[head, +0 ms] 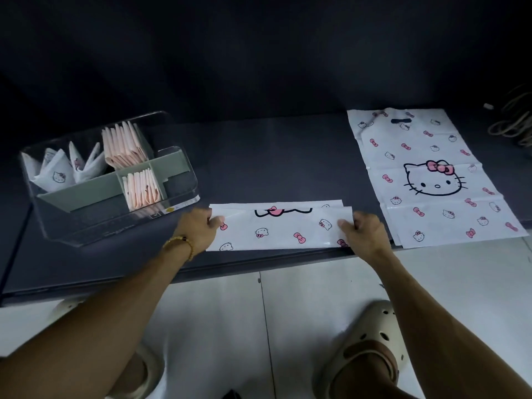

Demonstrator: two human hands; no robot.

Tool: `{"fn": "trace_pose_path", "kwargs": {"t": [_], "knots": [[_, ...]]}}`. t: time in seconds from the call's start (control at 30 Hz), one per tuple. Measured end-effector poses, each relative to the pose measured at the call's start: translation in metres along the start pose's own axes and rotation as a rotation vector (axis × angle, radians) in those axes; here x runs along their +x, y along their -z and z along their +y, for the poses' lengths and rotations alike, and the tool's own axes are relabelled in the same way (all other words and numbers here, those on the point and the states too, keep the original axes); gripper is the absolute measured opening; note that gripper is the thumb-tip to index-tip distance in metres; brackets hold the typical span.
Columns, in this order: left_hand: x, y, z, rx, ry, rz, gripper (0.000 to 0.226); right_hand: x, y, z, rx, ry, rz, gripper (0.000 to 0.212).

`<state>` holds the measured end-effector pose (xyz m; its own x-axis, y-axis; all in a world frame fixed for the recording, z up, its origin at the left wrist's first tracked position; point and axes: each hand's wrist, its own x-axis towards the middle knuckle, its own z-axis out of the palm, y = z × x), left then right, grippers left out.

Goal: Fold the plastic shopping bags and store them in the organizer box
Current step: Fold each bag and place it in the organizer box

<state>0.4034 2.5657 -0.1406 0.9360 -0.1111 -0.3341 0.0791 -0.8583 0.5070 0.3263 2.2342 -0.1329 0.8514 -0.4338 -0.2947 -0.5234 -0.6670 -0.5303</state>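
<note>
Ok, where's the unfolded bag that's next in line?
Head view, right side: the flat bag lies spread on the dark table, just right of the right hand.

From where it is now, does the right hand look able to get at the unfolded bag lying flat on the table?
Probably yes: the unfolded bag lies flat just beside the right hand, nothing between them, though that hand now pinches the folded bag.

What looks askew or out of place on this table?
The flat bag on the right overhangs the table's front edge at its near corner. The bag being folded has slightly misaligned layers at its right end. The organizer box looks tidy.
</note>
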Motion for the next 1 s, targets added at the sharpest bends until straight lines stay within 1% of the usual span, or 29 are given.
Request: {"fn": "trace_pose_path", "kwargs": {"t": [0.17,0.3,0.47,0.6,0.67,0.73,0.77,0.83,0.87,0.9,0.93,1.0], "knots": [[0.002,-0.01,0.004,0.158,-0.006,0.145,0.032,0.01,-0.007,-0.003,-0.133,0.009,0.063,0.034],[0.004,-0.015,0.002,0.188,0.024,0.207,0.034,0.018,-0.011,-0.002,-0.126,-0.02,0.123,0.042],[0.003,-0.019,0.003,0.191,0.07,0.264,0.036,0.023,-0.015,-0.006,-0.148,-0.061,0.124,0.028],[-0.002,-0.021,0.004,0.199,0.093,0.344,0.037,0.028,-0.015,-0.006,-0.161,-0.063,0.123,0.029],[-0.007,-0.022,0.006,0.252,0.075,0.369,0.034,0.028,-0.015,-0.008,-0.166,-0.079,0.121,0.029],[-0.009,-0.022,0.012,0.29,-0.002,0.392,0.032,0.028,-0.015,-0.009,-0.175,-0.086,0.121,0.029],[-0.009,-0.022,0.015,0.332,-0.097,0.374,0.036,0.028,-0.016,-0.009,-0.187,-0.079,0.119,0.028],[-0.009,-0.026,0.018,0.497,-0.409,0.304,0.056,0.028,-0.016,-0.008,-0.221,-0.057,0.115,0.027],[-0.008,-0.027,0.016,0.551,-0.565,0.293,0.061,0.028,-0.016,-0.008,-0.24,-0.043,0.117,0.027],[-0.006,-0.028,0.013,0.567,-0.679,0.27,0.061,0.027,-0.016,-0.008,-0.258,-0.028,0.122,0.027],[-0.005,-0.028,0.009,0.564,-0.719,0.209,0.061,0.027,-0.016,-0.009,-0.277,-0.013,0.129,0.027],[-0.004,-0.028,-0.003,0.562,-0.707,0.078,0.055,0.027,-0.017,-0.01,-0.32,-0.001,0.136,0.028]]}}
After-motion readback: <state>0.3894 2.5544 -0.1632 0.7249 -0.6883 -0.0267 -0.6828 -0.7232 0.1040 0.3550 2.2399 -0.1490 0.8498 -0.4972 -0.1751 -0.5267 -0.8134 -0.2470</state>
